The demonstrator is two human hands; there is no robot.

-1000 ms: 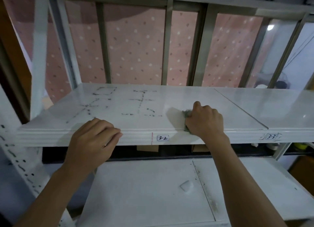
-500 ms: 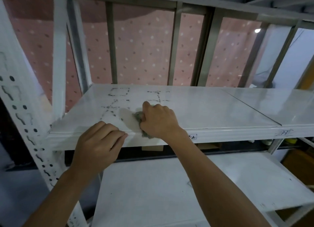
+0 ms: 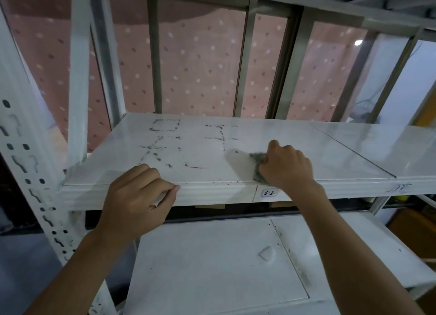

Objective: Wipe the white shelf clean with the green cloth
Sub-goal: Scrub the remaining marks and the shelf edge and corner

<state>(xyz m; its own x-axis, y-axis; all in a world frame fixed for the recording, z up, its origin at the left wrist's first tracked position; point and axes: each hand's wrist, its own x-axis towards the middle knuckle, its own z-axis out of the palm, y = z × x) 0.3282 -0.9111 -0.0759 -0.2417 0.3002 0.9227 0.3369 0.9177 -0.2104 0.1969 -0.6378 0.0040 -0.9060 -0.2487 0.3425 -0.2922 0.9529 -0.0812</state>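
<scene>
The white shelf [image 3: 203, 154] spans the view at chest height, with dark dashed marks across its left and middle. My right hand [image 3: 286, 167] grips the bunched green cloth [image 3: 257, 163] and presses it onto the shelf near the front edge, right of the marks. Only the cloth's left side shows past my fingers. My left hand [image 3: 139, 196] rests on the shelf's front lip at the left, fingers curled over the edge.
A perforated white upright [image 3: 30, 173] stands at the left. A lower white shelf [image 3: 212, 267] lies beneath, with grime along a seam. Metal window bars [image 3: 153, 55] and a pink dotted curtain are behind. A label "3-2" [image 3: 269, 193] sits on the front lip.
My right hand has slid the cloth back to the right along the front of the shelf, after going left half a second ago. My left hand stays on the front lip.
</scene>
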